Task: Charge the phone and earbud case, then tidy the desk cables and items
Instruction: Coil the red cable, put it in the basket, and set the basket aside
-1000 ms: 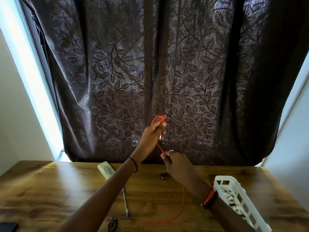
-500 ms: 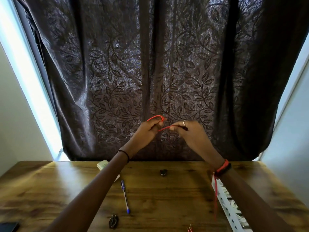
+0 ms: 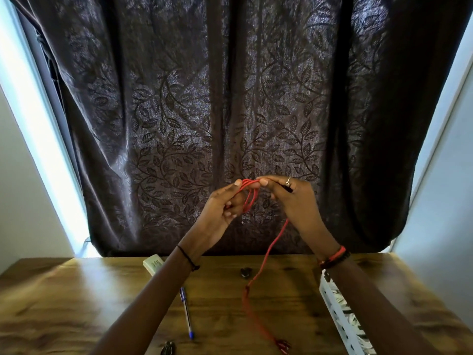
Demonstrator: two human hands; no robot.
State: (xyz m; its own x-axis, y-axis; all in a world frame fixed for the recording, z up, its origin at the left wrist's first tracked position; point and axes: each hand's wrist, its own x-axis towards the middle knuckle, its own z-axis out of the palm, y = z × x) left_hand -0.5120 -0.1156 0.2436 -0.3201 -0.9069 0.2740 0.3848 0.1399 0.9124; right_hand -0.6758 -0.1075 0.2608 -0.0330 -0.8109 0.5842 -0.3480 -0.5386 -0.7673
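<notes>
1. Coiling the red cable (image 3: 266, 254), you hold both hands raised in front of the curtain (image 3: 230, 98), above the far edge of the counter (image 3: 76, 303).
2. Your left hand (image 3: 220, 213) has its fingers (image 3: 236, 184) closed around a few small loops of the cable; your right hand (image 3: 289, 198) pinches the strand where it meets the loops, at 3 o'clock from your left hand.
3. From your right hand the free length hangs toward 6 o'clock, its long axis nearly vertical, ending in a cluster of plugs (image 3: 281, 345) low over the counter. Your right hand is nearer that slack, so the next wrap likely feeds from it.
4. Your left forearm partly hides the pen (image 3: 186, 313) and a pale boxy device (image 3: 153, 263).
5. Your right forearm covers part of the white basket (image 3: 340, 319); a small dark object (image 3: 246, 272) and another at the bottom edge (image 3: 168, 349) are hard to identify.
6. No phone or earbud case is clearly visible.
</notes>
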